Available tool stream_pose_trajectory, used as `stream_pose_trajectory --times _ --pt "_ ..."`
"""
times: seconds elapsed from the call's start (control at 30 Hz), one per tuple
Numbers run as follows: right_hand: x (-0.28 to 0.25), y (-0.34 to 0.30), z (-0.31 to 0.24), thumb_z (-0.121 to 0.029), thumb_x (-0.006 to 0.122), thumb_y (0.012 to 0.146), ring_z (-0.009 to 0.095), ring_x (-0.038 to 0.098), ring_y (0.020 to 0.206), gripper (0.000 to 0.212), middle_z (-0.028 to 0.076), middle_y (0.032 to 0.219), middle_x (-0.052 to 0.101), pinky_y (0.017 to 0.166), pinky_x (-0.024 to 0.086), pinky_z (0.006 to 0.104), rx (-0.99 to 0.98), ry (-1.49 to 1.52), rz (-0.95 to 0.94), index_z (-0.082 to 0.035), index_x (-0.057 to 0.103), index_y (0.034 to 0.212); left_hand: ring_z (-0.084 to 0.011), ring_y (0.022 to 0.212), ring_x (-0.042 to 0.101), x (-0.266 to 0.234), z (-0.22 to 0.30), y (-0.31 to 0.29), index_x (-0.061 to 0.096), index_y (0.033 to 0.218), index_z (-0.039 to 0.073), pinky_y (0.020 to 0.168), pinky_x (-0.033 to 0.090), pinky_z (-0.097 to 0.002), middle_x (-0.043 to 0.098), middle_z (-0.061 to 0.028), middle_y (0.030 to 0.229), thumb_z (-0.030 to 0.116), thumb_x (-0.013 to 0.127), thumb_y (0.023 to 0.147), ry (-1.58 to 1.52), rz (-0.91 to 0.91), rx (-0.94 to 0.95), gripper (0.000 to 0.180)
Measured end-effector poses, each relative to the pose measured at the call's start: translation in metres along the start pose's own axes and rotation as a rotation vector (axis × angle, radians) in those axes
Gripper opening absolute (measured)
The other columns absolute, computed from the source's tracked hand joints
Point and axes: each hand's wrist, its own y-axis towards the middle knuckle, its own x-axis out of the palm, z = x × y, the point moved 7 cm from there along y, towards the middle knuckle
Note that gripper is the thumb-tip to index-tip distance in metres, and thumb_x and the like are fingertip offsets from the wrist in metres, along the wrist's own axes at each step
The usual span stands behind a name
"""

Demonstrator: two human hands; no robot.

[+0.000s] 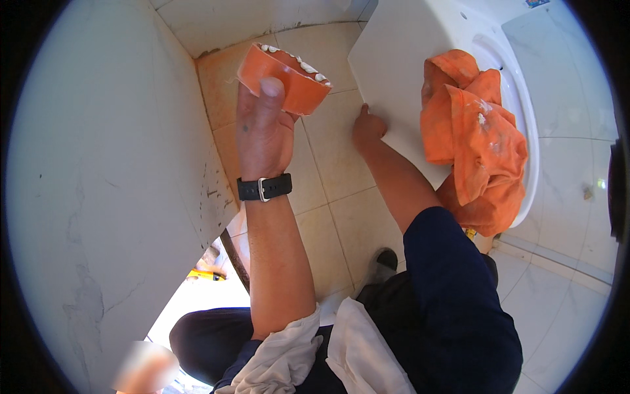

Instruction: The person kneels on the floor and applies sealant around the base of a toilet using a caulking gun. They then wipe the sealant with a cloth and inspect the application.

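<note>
My left hand, with a black-strapped watch at the wrist, holds up a curved orange plastic piece, like a cut-off container. White paste clings along its upper rim. The thumb presses its outer side; the other fingers are mostly hidden behind it. Lower and to the right, my right hand touches the edge of a white ceramic fixture, close to the tiled floor. One finger is stretched along that edge while the others curl, and nothing shows in the hand. An orange cloth with white smears drapes over the fixture's rim.
A pale wall panel rises close on my left. Beige floor tiles lie beneath my hands, and white tiled wall stands beyond the fixture. A yellow-and-black tool lies at the lower left in a bright opening, above a blurred shape.
</note>
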Motion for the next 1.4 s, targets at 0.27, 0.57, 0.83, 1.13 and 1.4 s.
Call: stream_pose_trajectory --times 0.27,0.57,0.83,1.13,1.4 --pt "0.021 -0.029 0.007 -0.022 0.072 0.086 0.017 0.073 0.075 0.096 0.004 0.093 0.076 0.05 0.05 0.0391 0.048 0.028 -0.006 0.0 0.02 0.164 -0.0245 0.119 0.063 0.004 0.0 -0.003 0.044 0.145 0.011 0.095 0.056 -0.0438 0.061 -0.0092 0.13 0.061 0.083 0.081 -0.036 -0.006 0.0 0.09" --pt "0.035 -0.061 0.018 -0.02 0.069 0.088 0.016 0.071 0.072 0.096 0.001 0.091 0.075 0.05 0.049 0.0387 0.093 0.034 -0.109 0.0 0.016 0.164 -0.0255 0.119 0.064 0.011 0.005 -0.003 0.043 0.146 0.011 0.097 0.057 -0.0465 0.06 -0.0098 0.129 0.059 0.084 0.081 -0.073 -0.024 -0.007 0.09" --pt "0.03 -0.079 0.024 -0.019 0.066 0.091 0.022 0.074 0.098 0.087 0.009 0.122 0.072 0.061 0.059 0.04 0.089 0.066 -0.193 -0.002 0.022 0.163 -0.0248 0.114 0.066 0.02 0.008 -0.007 0.047 0.14 0.012 0.096 0.057 -0.0457 0.062 -0.008 0.125 0.06 0.085 0.078 -0.062 -0.091 -0.042 0.087" --pt "0.029 -0.084 0.025 -0.019 0.07 0.088 0.022 0.074 0.096 0.09 0.01 0.125 0.071 0.06 0.059 0.0385 0.059 0.028 -0.22 0.004 0.023 0.161 -0.0232 0.117 0.064 0.014 0.002 -0.007 0.047 0.142 0.013 0.098 0.056 -0.046 0.061 -0.0064 0.126 0.06 0.084 0.079 -0.076 -0.085 -0.079 0.087" --pt "0.048 -0.101 0.036 -0.021 0.069 0.088 0.018 0.073 0.076 0.094 0.005 0.1 0.076 0.05 0.051 0.0373 0.083 0.035 -0.175 0.003 0.017 0.163 -0.0218 0.122 0.061 0.01 -0.003 -0.006 0.044 0.146 0.013 0.101 0.054 -0.0456 0.059 -0.0056 0.132 0.058 0.084 0.081 -0.109 -0.078 -0.083 0.088"
